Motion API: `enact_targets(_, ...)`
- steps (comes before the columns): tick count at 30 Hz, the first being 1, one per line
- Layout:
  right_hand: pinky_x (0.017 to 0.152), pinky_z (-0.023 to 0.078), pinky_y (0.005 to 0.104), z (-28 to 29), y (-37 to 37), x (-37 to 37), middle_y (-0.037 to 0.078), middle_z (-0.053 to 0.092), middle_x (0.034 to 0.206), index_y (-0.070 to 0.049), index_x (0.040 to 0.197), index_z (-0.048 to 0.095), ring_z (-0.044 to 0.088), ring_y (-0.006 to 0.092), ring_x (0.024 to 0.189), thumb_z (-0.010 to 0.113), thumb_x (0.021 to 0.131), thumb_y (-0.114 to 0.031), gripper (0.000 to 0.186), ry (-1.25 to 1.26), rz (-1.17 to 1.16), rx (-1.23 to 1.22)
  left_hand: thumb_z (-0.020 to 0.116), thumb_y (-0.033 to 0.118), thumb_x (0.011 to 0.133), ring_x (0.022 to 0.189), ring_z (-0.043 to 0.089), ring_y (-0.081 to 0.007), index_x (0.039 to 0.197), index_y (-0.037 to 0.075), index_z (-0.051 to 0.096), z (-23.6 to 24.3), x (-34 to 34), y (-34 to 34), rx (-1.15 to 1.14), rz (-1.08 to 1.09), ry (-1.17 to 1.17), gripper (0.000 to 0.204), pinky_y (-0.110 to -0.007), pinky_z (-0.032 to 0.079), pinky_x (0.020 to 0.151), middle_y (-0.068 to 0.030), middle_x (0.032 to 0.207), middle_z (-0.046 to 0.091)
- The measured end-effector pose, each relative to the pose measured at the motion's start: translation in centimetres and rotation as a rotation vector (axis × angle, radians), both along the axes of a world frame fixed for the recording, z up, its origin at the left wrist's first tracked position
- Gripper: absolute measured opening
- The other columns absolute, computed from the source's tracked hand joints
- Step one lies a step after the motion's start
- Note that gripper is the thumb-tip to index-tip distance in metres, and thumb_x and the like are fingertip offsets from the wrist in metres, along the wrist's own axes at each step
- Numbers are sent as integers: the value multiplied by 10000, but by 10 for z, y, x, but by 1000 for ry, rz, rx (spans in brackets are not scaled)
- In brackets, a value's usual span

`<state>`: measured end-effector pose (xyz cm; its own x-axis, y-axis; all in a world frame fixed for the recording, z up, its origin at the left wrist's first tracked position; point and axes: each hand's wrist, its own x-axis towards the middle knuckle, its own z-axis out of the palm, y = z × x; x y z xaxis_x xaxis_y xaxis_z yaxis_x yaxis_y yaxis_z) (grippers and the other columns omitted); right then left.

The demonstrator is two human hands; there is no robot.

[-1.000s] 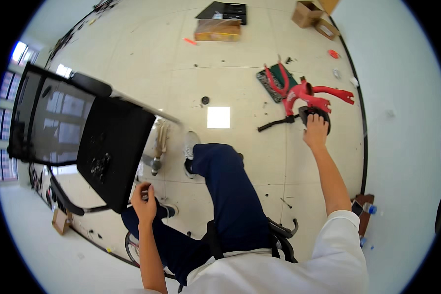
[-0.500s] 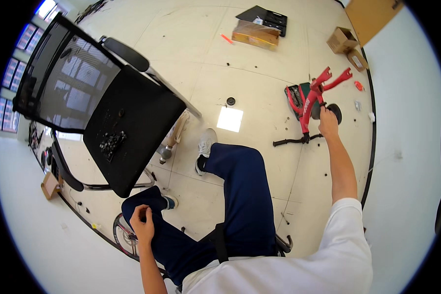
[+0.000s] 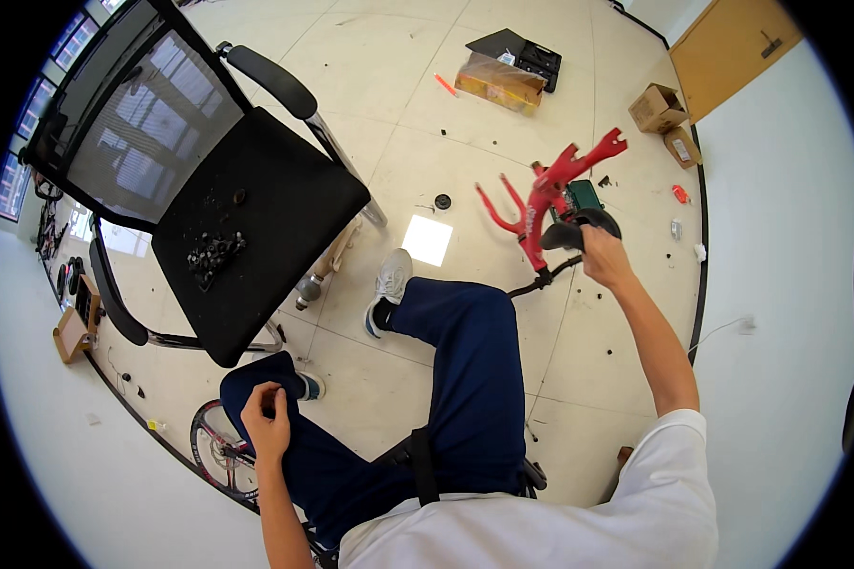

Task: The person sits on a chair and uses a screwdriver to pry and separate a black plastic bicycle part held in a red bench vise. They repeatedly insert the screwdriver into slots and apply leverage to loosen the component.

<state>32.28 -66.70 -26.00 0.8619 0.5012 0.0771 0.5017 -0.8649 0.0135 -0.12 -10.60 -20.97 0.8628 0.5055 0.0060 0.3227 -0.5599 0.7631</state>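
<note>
My right hand [image 3: 604,256] is closed around the black saddle [image 3: 565,235] of a small red bike frame [image 3: 541,204], at arm's length to the right. The frame is tilted, its forked ends pointing up and away. A black handlebar [image 3: 544,278] sits at its lower end. My left hand [image 3: 267,422] rests by my left knee, thumb and fingers curled together; a dark patch shows between them, and whether it is a small part or only the trouser behind cannot be told.
A black mesh chair [image 3: 256,204] stands at the left, small dark parts [image 3: 213,258] heaped on its seat. A spoked wheel [image 3: 220,455] leans near my left leg. Farther off are a box [image 3: 498,83], a black tool case [image 3: 539,62], cartons [image 3: 657,109] and a green case [image 3: 584,196].
My right hand has moved left and nearer with the bike frame, which has turned, showing its saddle and more of the green case behind. The left hand stays curled by the knee.
</note>
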Motion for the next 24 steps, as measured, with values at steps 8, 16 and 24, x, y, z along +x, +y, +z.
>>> enact_targets(8, 1045, 475, 444, -22, 81, -18, 275, 648, 1133, 47, 1109, 527, 643, 394, 1083, 586, 771, 24, 344, 64, 292, -25, 650, 58, 918, 694, 617, -107, 960, -13, 645, 3, -17, 8, -13, 20, 12, 83, -246, 485, 670, -56, 768, 661)
enact_targets(16, 963, 516, 422, -24, 145, -31, 181, 627, 957, 3, 1047, 522, 643, 360, 969, 603, 776, 7, 283, 286, 364, 61, 665, 16, 878, 603, 552, -113, 936, -7, 662, 8, -25, 7, 54, 64, 8, 63, -246, 440, 582, -56, 715, 636)
enact_targets(24, 791, 529, 443, -13, 148, -25, 164, 652, 945, -58, 1053, 564, 647, 370, 927, 725, 670, -64, 415, 457, 237, 189, 673, 36, 873, 608, 573, -113, 938, 21, 672, 3, -6, -3, 72, 18, 73, 66, -251, 439, 563, -50, 729, 651)
